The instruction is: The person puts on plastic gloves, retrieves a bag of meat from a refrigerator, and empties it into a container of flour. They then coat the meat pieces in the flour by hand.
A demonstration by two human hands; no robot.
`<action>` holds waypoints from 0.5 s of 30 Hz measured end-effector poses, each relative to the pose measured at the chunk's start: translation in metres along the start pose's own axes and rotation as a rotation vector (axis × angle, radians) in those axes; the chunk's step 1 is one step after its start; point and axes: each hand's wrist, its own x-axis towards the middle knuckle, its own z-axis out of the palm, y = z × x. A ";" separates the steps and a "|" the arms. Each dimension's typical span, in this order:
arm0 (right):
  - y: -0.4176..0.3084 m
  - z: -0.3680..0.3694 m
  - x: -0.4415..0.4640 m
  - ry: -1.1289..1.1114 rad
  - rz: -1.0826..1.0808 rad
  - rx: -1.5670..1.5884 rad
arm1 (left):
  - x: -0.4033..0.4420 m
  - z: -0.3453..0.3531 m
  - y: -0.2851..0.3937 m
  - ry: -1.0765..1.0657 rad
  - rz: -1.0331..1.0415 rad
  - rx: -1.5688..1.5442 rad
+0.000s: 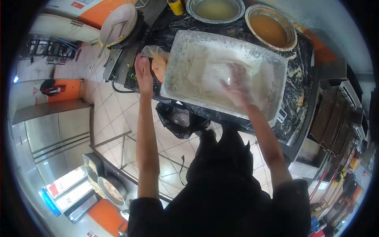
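My left hand [143, 74] is raised at the left end of a large metal tray [226, 107], fingers stretched upward and seen edge-on. Right beside it lies a clear plastic bag [156, 52] with something orange in it; whether the fingers touch the bag, I cannot tell. Over the tray's middle is my right hand [239, 86], blurred by motion, with thumb and fingers apart. A shiny clear patch [217, 74], perhaps plastic or liquid, shows by its fingertips. The tray's inside is coated with a pale, floury-looking film.
Behind the tray stand two metal basins, one with yellowish liquid [215, 10] and one with orange-brown liquid [269, 31]. A yellow tin [175, 7] is at the back. A small white device [281, 115] lies at the front right. Below hangs an open black bag [179, 120].
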 end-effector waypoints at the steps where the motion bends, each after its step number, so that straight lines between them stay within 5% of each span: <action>1: -0.007 0.014 0.011 0.018 -0.038 -0.010 | -0.031 -0.008 -0.002 0.028 0.014 -0.016; 5: 0.010 0.046 0.048 -0.342 -0.102 -0.081 | -0.139 -0.060 -0.011 0.031 -0.082 0.006; 10: 0.038 0.030 0.050 0.071 -0.017 0.436 | -0.222 -0.068 -0.005 -0.069 -0.282 -0.069; 15: 0.049 -0.016 0.041 0.138 0.087 0.559 | -0.227 -0.015 0.002 -0.284 -0.243 -0.075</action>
